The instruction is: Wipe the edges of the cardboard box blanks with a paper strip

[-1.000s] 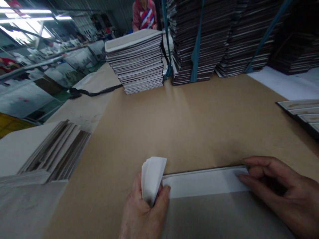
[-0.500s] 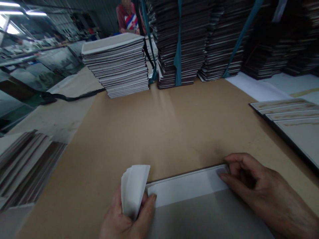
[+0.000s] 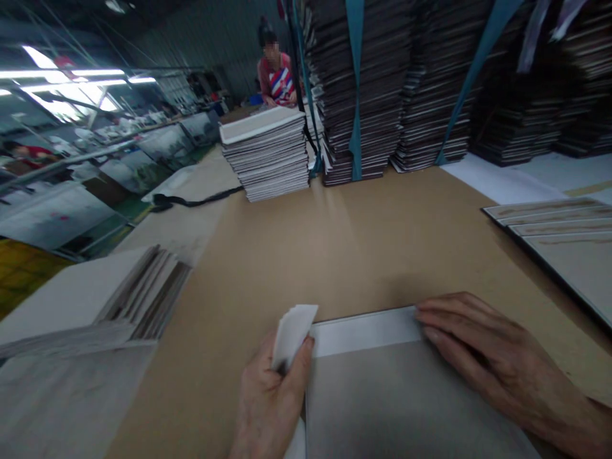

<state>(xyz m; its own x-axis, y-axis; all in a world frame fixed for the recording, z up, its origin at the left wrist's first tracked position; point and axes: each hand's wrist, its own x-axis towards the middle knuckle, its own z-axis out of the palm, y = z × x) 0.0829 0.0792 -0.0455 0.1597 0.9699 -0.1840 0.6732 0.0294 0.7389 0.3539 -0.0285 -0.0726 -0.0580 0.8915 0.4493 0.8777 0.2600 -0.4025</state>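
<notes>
A grey panel [image 3: 406, 395] lies on the brown board at the lower centre, with a white strip [image 3: 368, 333] along its far edge. My left hand [image 3: 275, 389] grips a small bundle of white strips [image 3: 292, 331], its thumb against the panel's left far corner. At the right far corner, my right hand [image 3: 497, 357] has its fingers together, the tips pinching or pressing the end of the white strip and the panel's edge.
Behind stand a stack of white-edged panels [image 3: 268, 156] and tall dark stacks [image 3: 363, 95] with teal straps. More panels lie at right [image 3: 574, 248] and left [image 3: 157, 287]. A person [image 3: 278, 80] is at the far side.
The view has shifted left and up. My right hand's fingers have closed down at the panel's corner, and the white strip lies flatter along the edge. My left hand still holds the bundle.
</notes>
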